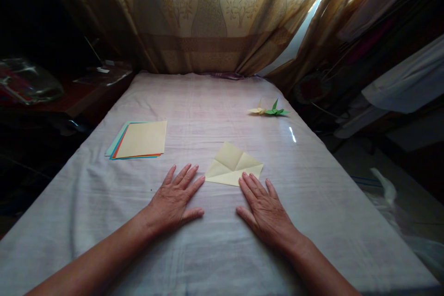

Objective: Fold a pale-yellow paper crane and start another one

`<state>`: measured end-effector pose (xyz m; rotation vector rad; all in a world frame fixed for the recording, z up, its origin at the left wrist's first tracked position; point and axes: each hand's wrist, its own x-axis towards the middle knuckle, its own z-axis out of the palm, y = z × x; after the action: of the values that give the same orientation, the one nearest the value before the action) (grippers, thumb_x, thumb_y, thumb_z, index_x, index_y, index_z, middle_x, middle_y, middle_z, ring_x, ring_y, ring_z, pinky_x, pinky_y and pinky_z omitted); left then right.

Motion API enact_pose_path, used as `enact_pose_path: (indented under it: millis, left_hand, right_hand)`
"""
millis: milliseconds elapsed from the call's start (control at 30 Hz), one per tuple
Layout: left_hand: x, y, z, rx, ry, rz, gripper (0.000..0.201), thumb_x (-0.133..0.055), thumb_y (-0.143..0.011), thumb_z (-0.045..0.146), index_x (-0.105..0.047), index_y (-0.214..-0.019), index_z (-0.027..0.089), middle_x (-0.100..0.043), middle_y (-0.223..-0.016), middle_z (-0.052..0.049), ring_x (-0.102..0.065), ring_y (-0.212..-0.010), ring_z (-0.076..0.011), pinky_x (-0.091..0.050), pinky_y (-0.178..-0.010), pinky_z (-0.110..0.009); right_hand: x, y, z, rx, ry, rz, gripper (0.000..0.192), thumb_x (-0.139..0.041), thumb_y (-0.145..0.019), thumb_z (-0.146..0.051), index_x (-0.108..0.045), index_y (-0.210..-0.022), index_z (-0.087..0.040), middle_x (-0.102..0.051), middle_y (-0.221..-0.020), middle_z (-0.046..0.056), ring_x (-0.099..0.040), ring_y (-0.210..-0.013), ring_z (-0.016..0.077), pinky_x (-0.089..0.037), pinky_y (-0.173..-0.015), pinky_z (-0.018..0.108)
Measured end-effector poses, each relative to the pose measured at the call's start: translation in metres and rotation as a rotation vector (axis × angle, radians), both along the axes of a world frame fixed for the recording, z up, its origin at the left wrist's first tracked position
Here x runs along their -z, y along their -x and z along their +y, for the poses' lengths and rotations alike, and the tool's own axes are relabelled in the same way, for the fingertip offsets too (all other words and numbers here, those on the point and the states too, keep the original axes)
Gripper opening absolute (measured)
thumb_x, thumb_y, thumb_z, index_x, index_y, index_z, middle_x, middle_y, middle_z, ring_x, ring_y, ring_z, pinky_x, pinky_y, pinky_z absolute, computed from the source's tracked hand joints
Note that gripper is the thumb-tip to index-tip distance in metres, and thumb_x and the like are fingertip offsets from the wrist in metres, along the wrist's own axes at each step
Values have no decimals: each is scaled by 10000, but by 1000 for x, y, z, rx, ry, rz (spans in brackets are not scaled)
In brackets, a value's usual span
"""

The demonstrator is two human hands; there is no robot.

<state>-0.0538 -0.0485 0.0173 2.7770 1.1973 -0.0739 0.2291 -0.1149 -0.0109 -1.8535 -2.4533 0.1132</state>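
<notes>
Two open hands lie flat on the cloth-covered table (312, 203) — left hand (173, 201), right hand (265, 210) — fingertips near the creased yellow paper square (233, 164) at twelve o'clock, holding nothing; light, flimsy, probably best pinched at a corner.

Your left hand (175, 201) and right hand (265, 210) lie flat, palms down, on the white cloth (215, 101). Your fingertips touch the creased yellow paper (234, 165) between them.
</notes>
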Motion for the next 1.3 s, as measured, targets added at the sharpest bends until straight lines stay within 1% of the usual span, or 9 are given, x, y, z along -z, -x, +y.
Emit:
enact_pose_path:
  millis: [200,300,400,500,700,933,1033,1167,1300]
  left_hand:
    - [-5,7,2,-15,-1,10,780,-394,-855,760,-443,-1446,253,-358,-1540,-148,-276,-1434,-343,-95,-1156,-569]
    - [-8,4,9,-50,-33,-50,552,-440,-921,623,-572,-1328,273,-474,-1469,-111,-351,-1396,-325,-147,-1148,-573]
    - [-9,-11,23,-132,-36,-182,311,-495,-946,427,-677,-1141,267,-585,-1362,-69,-439,-1335,-288,-158,-1154,-569]
    - [-6,-35,41,-270,88,-335,219,-584,-892,367,-704,-1040,259,-615,-1326,-62,-475,-1307,-277,-233,-1137,-545]
    - [3,-69,60,-359,52,-430,108,-634,-846,309,-689,-815,223,-667,-1231,-65,-540,-1231,-275,-260,-1107,-551]
    - [1,-62,43,-407,-68,-478,85,-626,-837,258,-653,-774,207,-718,-881,-42,-633,-942,-234,-396,-957,-423]
    - [0,-56,32,-443,-84,-490,114,-617,-838,221,-661,-941,197,-699,-750,-7,-644,-778,-209,-435,-871,-394]
    - [-1,-54,16,-408,-90,-534,418,-603,-834,179,-590,-1251,212,-714,-763,9,-654,-755,-197,-451,-864,-384]
    - [-5,-59,2,-331,-13,-559,241,-556,-873,204,-727,-1038,248,-751,-892,-35,-681,-848,-212,-478,-842,-365]
  right_hand:
    - [-6,2,1,13,47,-10,619,-425,-947,-470,-374,-1481,-160,-324,-1545,126,-300,-1431,279,-208,-1147,563]
    - [-7,3,2,12,53,1,623,-421,-949,-473,-373,-1480,-150,-306,-1550,129,-290,-1436,283,-210,-1145,573]
    - [-6,3,4,12,58,5,632,-437,-944,-472,-369,-1481,-147,-294,-1554,131,-285,-1437,289,-203,-1146,580]
    - [-5,3,3,13,14,5,612,-470,-935,-451,-405,-1464,-151,-308,-1548,140,-298,-1430,297,-224,-1138,566]
    - [-2,5,-12,46,-198,52,448,-506,-934,-386,-559,-1345,-218,-422,-1500,127,-371,-1388,306,-226,-1131,539]
    - [1,15,-4,91,-104,73,531,-486,-939,-474,-527,-1379,-181,-471,-1462,124,-415,-1358,314,-254,-1124,529]
    - [-5,19,13,99,-45,61,568,-491,-933,-490,-509,-1395,-159,-431,-1485,141,-374,-1386,324,-215,-1141,548]
    - [-12,23,44,121,11,43,615,-477,-939,-482,-460,-1425,-106,-361,-1520,169,-327,-1412,329,-195,-1144,557]
    - [-15,24,65,59,-31,48,642,-482,-922,-522,-466,-1421,-118,-346,-1529,172,-300,-1426,314,-187,-1149,530]
